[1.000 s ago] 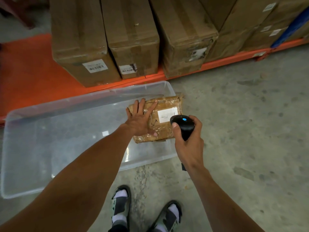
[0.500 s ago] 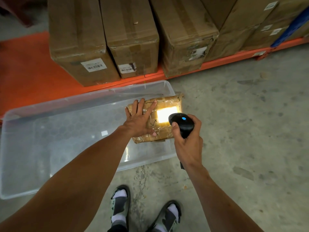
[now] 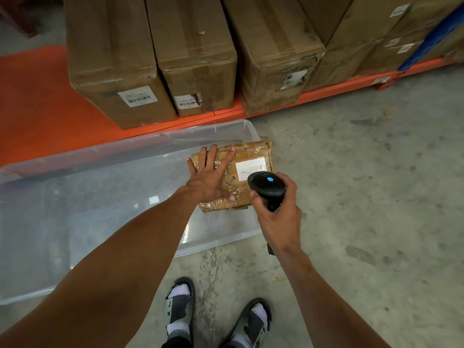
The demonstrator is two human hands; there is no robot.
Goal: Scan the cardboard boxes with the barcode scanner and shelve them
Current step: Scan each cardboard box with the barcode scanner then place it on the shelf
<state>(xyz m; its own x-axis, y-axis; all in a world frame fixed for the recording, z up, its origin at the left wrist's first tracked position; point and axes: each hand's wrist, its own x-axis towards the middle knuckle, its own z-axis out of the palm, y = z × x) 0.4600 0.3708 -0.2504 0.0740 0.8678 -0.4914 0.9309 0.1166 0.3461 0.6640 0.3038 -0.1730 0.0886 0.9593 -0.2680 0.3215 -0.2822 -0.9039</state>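
Observation:
A small taped cardboard box (image 3: 253, 156) with a white label lies flat at the right end of a clear plastic bin (image 3: 75, 209). My left hand (image 3: 209, 178) rests flat on the box's left half, fingers spread and straight. My right hand (image 3: 278, 217) grips a black barcode scanner (image 3: 266, 188) with a blue light on top, held just over the box's near right corner and aimed at the label. No scan light shows on the label.
Three large cardboard boxes (image 3: 190, 54) with barcode labels stand side by side on the low orange shelf (image 3: 37, 109) behind the bin; more boxes sit to the right by a blue upright (image 3: 431, 38). Bare concrete floor lies to the right. My sandalled feet (image 3: 216, 320) are below.
The scanner's bright light lit the label half a second ago and is now off. Both hands and the box have stayed almost where they were.

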